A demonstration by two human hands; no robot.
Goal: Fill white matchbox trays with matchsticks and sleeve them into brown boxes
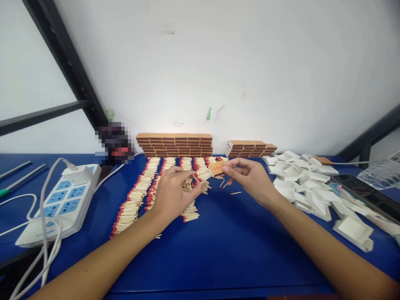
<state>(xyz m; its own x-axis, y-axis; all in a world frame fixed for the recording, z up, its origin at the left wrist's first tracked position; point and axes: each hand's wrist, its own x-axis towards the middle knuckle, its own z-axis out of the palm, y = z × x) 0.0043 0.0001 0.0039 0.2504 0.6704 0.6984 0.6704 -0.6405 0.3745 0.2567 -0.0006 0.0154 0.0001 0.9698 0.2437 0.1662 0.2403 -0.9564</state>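
Between the fingers and thumb of my left hand (pixel 175 187) is a white matchbox tray (pixel 203 173) filled with red-tipped matches. My right hand (pixel 248 177) pinches an orange matchbox sleeve (pixel 216 168) with dark lettering. The sleeve's left end meets the tray's right end; whether the tray is inside it I cannot tell. Rows of loose matches (pixel 133 208) lie on the blue table under and left of my left hand, which hides part of them. A single match (pixel 235 193) rests below my right hand.
Stacked matchboxes (pixel 175 146) line the wall, with a smaller stack (pixel 251 148) to their right. Empty white trays (pixel 293 171) are heaped at the right beside a black phone (pixel 365 196). A power strip (pixel 67 200) with white cables sits at the left.
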